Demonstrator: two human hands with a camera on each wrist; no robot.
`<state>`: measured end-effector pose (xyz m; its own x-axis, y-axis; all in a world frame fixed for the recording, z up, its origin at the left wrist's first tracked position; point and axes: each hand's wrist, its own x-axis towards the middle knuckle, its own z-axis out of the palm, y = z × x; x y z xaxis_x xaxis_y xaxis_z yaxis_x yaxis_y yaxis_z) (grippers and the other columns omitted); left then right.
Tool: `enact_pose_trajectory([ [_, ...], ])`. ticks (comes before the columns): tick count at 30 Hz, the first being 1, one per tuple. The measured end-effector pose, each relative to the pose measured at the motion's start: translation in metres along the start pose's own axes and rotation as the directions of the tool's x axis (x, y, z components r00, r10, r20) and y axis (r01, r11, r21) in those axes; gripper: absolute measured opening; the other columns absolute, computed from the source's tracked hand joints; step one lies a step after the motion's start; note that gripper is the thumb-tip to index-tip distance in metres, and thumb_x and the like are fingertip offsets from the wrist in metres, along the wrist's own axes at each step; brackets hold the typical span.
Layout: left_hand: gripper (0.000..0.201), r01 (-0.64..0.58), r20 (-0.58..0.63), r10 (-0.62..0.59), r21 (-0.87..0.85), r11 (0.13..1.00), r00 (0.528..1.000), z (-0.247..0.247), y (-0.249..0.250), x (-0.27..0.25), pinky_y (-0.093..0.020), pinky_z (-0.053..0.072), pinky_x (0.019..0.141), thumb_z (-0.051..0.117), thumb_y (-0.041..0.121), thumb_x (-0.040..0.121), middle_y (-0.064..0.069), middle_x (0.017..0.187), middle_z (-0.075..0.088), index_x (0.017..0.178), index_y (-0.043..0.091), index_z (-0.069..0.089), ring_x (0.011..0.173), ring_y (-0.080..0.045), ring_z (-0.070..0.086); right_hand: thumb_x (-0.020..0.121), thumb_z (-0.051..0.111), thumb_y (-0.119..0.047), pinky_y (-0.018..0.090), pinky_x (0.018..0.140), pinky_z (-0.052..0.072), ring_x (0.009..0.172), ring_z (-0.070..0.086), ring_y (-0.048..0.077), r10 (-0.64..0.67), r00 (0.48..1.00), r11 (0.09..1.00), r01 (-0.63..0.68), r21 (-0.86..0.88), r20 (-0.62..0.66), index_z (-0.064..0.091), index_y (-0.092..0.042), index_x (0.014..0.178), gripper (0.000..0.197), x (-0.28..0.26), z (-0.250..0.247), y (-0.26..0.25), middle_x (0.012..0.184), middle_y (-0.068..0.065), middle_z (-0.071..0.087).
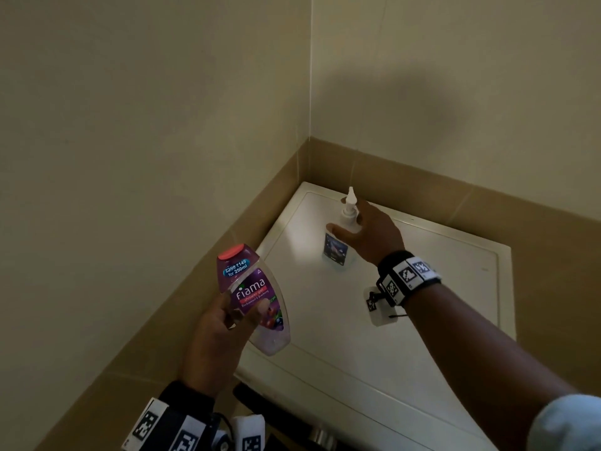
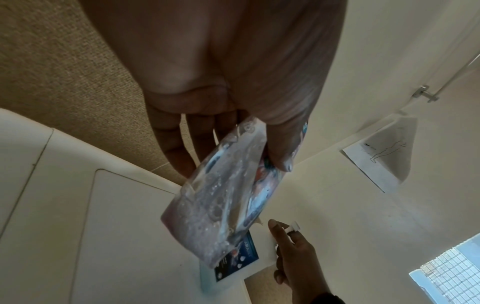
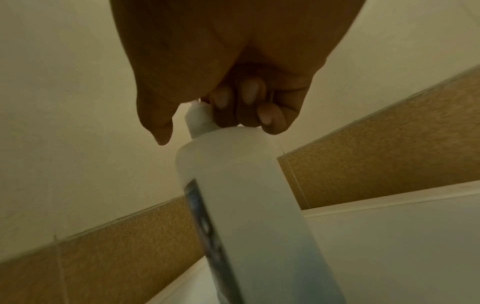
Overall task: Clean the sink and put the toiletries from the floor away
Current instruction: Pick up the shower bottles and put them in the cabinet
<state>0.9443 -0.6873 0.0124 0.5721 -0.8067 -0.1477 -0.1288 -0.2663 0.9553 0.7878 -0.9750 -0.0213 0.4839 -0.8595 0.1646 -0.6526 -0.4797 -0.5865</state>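
Nearest to us is the Fiama shower gel bottle (image 1: 255, 299), tilted with its coral cap up and away, held low on the body by our left hand (image 1: 216, 333), thumb on the label side and fingers behind; the left wrist view shows the fingers fairly straight along its back, so we judge this a light clamp, not a full wrap. Farther off, toward the corner of the tiled walls, the white pump bottle (image 1: 340, 237) stands upright on the white cabinet top (image 1: 422, 320), and our right hand (image 1: 374, 234) is curled round its neck just under the pump, thumb spread out over the shoulder. Both toiletries are off the floor, then: one set down on the top, one in the air over its near left edge. What could go wrong, in our judgement: the gel bottle is smooth, looks wet inside, and is gripped at its narrow bottom end, so it could slide out or swing into the pump bottle as we bring it in. Letting go of the tall pump bottle carelessly could tip it, since it is gripped only at the top.
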Motion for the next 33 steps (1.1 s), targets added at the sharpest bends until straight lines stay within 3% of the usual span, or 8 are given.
enact_pose_trajectory([
  [3,0.031,0.005,-0.014,-0.005,-0.002,1.000,1.000,-0.004,-0.007,-0.003,-0.037,0.055,0.075,0.072,0.055,0.080,0.009,0.091,0.075,0.102,0.034,0.067,0.083,-0.018,0.070,0.060,0.077,-0.074,0.038,0.103,0.040,0.125,0.040,0.022,0.084,0.986,0.985,-0.059,0.165,-0.147,0.024,-0.034,0.149,0.111,-0.022,0.018,0.014,0.138,0.003,0.040],
  [5,0.039,0.000,-0.015,0.000,-0.014,1.000,1.000,-0.008,-0.010,-0.006,-0.038,0.056,0.076,0.071,0.065,0.072,0.008,0.094,0.076,0.102,0.040,0.067,0.086,-0.016,0.070,0.056,0.084,-0.070,0.040,0.110,0.033,0.136,0.035,0.022,0.171,0.982,0.936,-0.137,0.324,-0.079,0.008,-0.042,0.153,0.127,-0.030,0.036,0.020,0.150,0.000,0.034],
  [11,0.038,-0.016,0.035,0.016,0.011,1.000,0.999,-0.018,-0.005,-0.030,-0.037,0.057,0.082,0.072,0.055,0.080,0.008,0.097,0.075,0.107,0.028,0.065,0.086,-0.008,0.070,0.071,0.085,-0.047,0.043,0.095,0.053,0.115,0.062,0.025,0.417,0.896,0.673,-0.417,0.611,0.152,0.052,-0.023,0.129,0.071,-0.039,0.049,0.006,0.126,0.002,0.063],
  [18,0.049,-0.069,0.129,0.077,-0.070,0.995,0.989,-0.053,-0.002,-0.070,-0.046,0.059,0.088,0.076,0.058,0.074,0.002,0.098,0.077,0.109,0.024,0.066,0.090,-0.014,0.074,0.081,0.048,-0.080,0.051,0.095,0.053,0.106,0.067,0.033,0.279,0.860,-0.159,-0.397,0.904,0.427,0.071,-0.017,0.120,0.078,-0.162,-0.015,-0.079,0.115,0.015,0.072],
  [21,0.040,-0.102,0.221,0.119,-0.088,0.991,0.968,-0.069,-0.005,-0.099,-0.046,0.059,0.087,0.074,0.043,0.084,0.000,0.099,0.077,0.117,0.021,0.066,0.090,-0.016,0.074,0.071,0.054,-0.086,0.055,0.097,0.049,0.110,0.062,0.042,0.302,0.833,-0.337,-0.362,0.869,0.464,0.071,-0.013,0.118,0.088,-0.238,-0.027,-0.108,0.111,0.023,0.069],
  [26,0.039,-0.033,0.412,0.102,-0.171,0.985,0.905,-0.075,-0.019,-0.155,-0.048,0.057,0.093,0.070,0.037,0.085,-0.005,0.109,0.075,0.122,0.023,0.065,0.101,-0.022,0.073,0.072,0.054,-0.087,0.048,0.088,0.051,0.084,0.066,0.034,0.416,0.832,-0.438,-0.171,0.883,0.367,0.072,-0.012,0.114,0.087,-0.378,-0.051,-0.146,0.094,0.018,0.068],
  [30,0.051,0.029,0.565,0.079,-0.180,0.983,0.821,-0.046,-0.018,-0.211,-0.055,0.052,0.099,0.077,0.052,0.076,-0.005,0.110,0.075,0.117,0.024,0.067,0.105,-0.025,0.072,0.077,0.056,-0.083,0.048,0.094,0.046,0.089,0.064,0.032,0.550,0.804,-0.439,0.050,0.897,0.225,0.067,-0.015,0.120,0.081,-0.487,-0.088,-0.151,0.096,0.013,0.068],
  [33,0.040,0.011,0.688,0.110,-0.169,0.986,0.717,-0.017,-0.008,-0.256,-0.054,0.052,0.098,0.076,0.042,0.083,-0.005,0.109,0.076,0.117,0.021,0.067,0.102,-0.026,0.073,0.079,0.056,-0.081,0.052,0.103,0.040,0.093,0.062,0.032,0.660,0.744,-0.361,0.193,0.912,0.104,0.066,-0.017,0.123,0.079,-0.565,-0.119,-0.147,0.100,0.011,0.068],
])
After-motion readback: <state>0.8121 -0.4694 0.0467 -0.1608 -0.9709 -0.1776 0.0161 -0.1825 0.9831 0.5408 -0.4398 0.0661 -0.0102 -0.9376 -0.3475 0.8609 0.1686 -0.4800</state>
